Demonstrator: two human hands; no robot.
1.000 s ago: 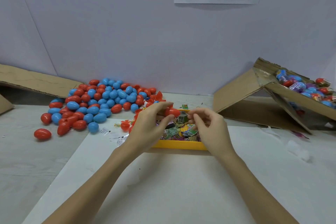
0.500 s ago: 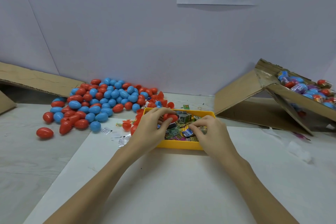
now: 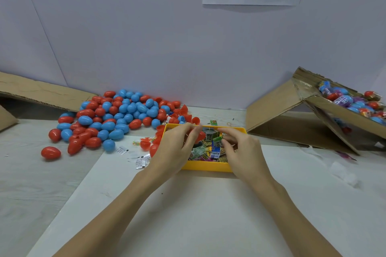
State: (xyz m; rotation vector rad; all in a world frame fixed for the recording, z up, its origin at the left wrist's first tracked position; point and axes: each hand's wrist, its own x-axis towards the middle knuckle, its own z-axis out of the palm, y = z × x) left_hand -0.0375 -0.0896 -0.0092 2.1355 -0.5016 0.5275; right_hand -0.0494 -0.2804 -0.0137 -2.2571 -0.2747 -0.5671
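Observation:
A yellow tray (image 3: 205, 167) holding several small printed packets sits in the middle of the white table. My left hand (image 3: 176, 148) grips a red egg half (image 3: 201, 136) over the tray's left side. Over the right side, my right hand (image 3: 243, 152) pinches a small green packet (image 3: 217, 139) just above the other packets. A blue packet (image 3: 215, 149) lies below my right fingers. The two hands are close together, almost touching.
A pile of red and blue plastic eggs (image 3: 117, 119) lies at the back left, with one red egg (image 3: 50, 152) apart. Small white slips (image 3: 140, 161) lie left of the tray. A tilted cardboard box (image 3: 302, 123) with wrapped eggs (image 3: 351, 102) stands right. A cardboard flap (image 3: 41, 94) lies far left.
Both hands dipped into the tray and lifted slightly. My right hand now pinches a green packet, and the left hand still holds the red egg half.

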